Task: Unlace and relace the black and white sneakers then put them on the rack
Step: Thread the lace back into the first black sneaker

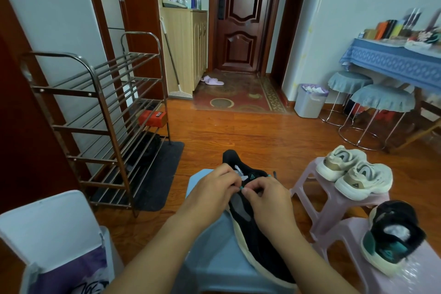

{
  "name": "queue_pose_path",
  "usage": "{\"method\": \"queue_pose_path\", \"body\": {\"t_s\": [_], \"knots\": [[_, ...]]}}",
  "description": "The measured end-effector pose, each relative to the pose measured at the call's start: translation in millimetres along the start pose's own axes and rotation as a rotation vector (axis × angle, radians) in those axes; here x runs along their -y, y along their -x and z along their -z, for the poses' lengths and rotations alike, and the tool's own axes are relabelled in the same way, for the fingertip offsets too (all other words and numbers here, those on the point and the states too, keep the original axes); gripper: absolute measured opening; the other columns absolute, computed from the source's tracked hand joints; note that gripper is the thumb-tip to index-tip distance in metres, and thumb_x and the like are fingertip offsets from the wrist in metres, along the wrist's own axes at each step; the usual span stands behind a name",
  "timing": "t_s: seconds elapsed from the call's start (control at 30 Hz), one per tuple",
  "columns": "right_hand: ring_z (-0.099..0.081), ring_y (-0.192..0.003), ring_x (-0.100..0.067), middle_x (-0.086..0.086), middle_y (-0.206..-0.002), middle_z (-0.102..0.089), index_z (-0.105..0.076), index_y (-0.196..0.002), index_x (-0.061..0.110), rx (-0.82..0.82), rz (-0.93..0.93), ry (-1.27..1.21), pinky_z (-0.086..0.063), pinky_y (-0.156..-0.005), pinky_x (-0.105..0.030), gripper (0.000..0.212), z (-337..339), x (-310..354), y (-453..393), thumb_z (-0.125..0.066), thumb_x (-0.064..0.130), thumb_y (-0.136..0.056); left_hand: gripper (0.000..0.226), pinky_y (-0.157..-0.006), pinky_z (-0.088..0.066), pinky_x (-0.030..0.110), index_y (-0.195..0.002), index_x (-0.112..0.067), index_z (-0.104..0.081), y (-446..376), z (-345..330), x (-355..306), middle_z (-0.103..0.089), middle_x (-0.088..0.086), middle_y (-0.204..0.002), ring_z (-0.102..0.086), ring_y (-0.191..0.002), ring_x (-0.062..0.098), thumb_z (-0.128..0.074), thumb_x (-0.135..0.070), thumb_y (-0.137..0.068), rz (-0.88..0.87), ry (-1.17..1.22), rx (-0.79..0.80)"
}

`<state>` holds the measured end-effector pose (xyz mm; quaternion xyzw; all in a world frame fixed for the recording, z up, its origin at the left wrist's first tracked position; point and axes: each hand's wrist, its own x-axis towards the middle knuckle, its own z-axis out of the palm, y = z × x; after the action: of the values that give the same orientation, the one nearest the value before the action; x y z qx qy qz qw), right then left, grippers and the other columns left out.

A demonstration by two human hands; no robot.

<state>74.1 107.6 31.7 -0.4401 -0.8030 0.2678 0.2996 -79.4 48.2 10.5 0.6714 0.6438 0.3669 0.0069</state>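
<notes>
Both hands down on the black sneaker (pixel 253 229), laid lengthwise on a blue stool (pixel 214 258) with heel end away and pale sole edge showing along the near left side; probably set there to bring the eyelets up within easy reach. Left hand (pixel 210 194) with fingers curled, tips pinched at a teal lace tip (pixel 241 189) just where the two hands meet. Right hand (pixel 269 200) likewise curled, thumb and forefinger closed on the same spot from the other side, heel of the hand seemingly steadying the shoe. Exactly which strand sits under which fingertip: cannot tell, too small and partly hidden. Judged to be mid-lacing work near the tongue, beyond the fingertips, where a white tag and small teal logo show.

Upper dark, matte, knit-looking; sole cream and thick, gently curved. Off to the right of the right hand, a second dark shoe (pixel 391 238) with teal heel, tipped on a pink plastic stool (pixel 372 267), white paper stuffing in its mouth. Further beyond, a cream pair (pixel 353 172) side by side on another pink stool (pixel 315 188), chunky and rounded. Well left of the left hand, the metal rack (pixel 95 112): thin shiny bars, slanted tiers, brown side rails, an orange box (pixel 152 117) on one shelf. Glossy wood floor (pixel 238 131) all around.
</notes>
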Motion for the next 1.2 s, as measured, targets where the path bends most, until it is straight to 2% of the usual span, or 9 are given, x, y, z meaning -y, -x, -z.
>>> {"method": "queue_pose_path", "body": {"t_s": [0.17,0.27,0.37,0.47,0.57,0.67,0.77,1.0,1.2], "knots": [[-0.052,-0.077,-0.001,0.013,-0.087,-0.056,-0.060,-0.088,0.027,0.033,0.023,0.060,-0.036,-0.062,-0.013,0.015,1,-1,1,-0.075,0.022,-0.088,0.017,-0.070,-0.047,0.028,-0.095,-0.033,-0.047,4,25,2,-0.049,-0.014,-0.095,-0.051,-0.083,0.005,-0.049,-0.018,-0.104,0.251,-0.166,-0.003],[-0.054,-0.083,0.000,0.015,-0.094,-0.055,-0.061,-0.094,0.030,0.105,0.046,0.057,-0.040,-0.067,-0.013,0.020,8,-5,0,-0.075,0.018,-0.087,0.010,-0.067,-0.051,0.034,-0.109,-0.024,-0.053,13,55,43,-0.059,-0.003,-0.094,-0.063,-0.087,0.017,-0.048,-0.016,-0.104,0.887,0.064,-0.585],[-0.055,-0.092,0.003,0.022,-0.103,-0.052,-0.067,-0.100,0.030,0.104,0.168,0.020,-0.043,-0.078,-0.008,0.024,15,-9,4,-0.074,0.011,-0.087,0.024,-0.060,-0.054,0.026,-0.124,-0.004,-0.059,40,81,82,-0.065,0.010,-0.091,-0.067,-0.074,0.017,-0.051,-0.004,-0.101,1.300,0.900,-1.197],[-0.053,-0.097,0.001,0.016,-0.102,-0.056,-0.072,-0.099,0.022,-0.207,0.306,0.018,-0.038,-0.086,-0.009,0.019,31,-7,3,-0.068,0.007,-0.088,0.031,-0.059,-0.056,0.026,-0.132,0.001,-0.054,51,65,85,-0.065,0.014,-0.097,-0.067,-0.075,0.018,-0.051,-0.003,-0.101,1.427,0.988,-1.019],[-0.058,-0.093,-0.005,0.005,-0.100,-0.064,-0.070,-0.099,0.020,-0.317,0.037,-0.101,-0.042,-0.081,-0.014,0.024,48,-18,-11,-0.057,0.000,-0.092,0.042,-0.058,-0.049,0.031,-0.138,-0.013,-0.046,32,47,61,-0.053,0.014,-0.132,-0.062,-0.088,0.020,-0.059,-0.011,-0.099,1.265,0.384,-0.611],[-0.064,-0.090,-0.020,-0.002,-0.097,-0.068,-0.065,-0.104,0.012,-0.018,-0.364,-0.181,-0.051,-0.073,-0.032,0.027,49,-41,-21,-0.048,-0.006,-0.093,0.035,-0.067,-0.053,0.037,-0.085,-0.013,-0.064,12,30,12,-0.069,0.006,-0.090,-0.062,-0.073,0.022,-0.051,-0.042,-0.102,0.883,-0.006,-0.134],[-0.065,-0.082,-0.025,-0.012,-0.093,-0.068,-0.063,-0.107,0.006,0.255,-0.478,-0.316,-0.056,-0.073,-0.038,0.025,47,-46,-17,-0.047,-0.008,-0.094,0.060,-0.063,-0.046,0.030,-0.071,-0.009,-0.063,3,5,-30,-0.062,0.003,-0.065,-0.061,-0.061,0.021,-0.046,-0.059,-0.100,0.933,0.389,0.113],[-0.068,-0.073,-0.018,-0.003,-0.080,-0.072,-0.064,-0.105,0.018,0.459,-0.375,-0.096,-0.059,-0.077,-0.039,0.026,37,-43,-6,-0.058,0.001,-0.086,0.027,-0.055,-0.037,0.031,-0.081,-0.016,-0.049,-8,-13,-34,-0.043,0.004,-0.066,-0.042,-0.052,0.017,-0.056,-0.029,-0.103,1.025,0.838,-0.161],[-0.058,-0.115,-0.025,-0.005,-0.132,-0.057,-0.050,-0.134,0.022,0.662,-0.177,0.427,-0.050,-0.091,-0.031,0.043,14,-43,17,-0.050,0.013,-0.092,0.034,-0.069,-0.047,0.038,-0.076,-0.008,-0.052,-6,2,-25,-0.055,0.007,-0.075,-0.056,-0.071,0.022,-0.059,-0.027,-0.103,0.980,0.820,-0.490]]}}
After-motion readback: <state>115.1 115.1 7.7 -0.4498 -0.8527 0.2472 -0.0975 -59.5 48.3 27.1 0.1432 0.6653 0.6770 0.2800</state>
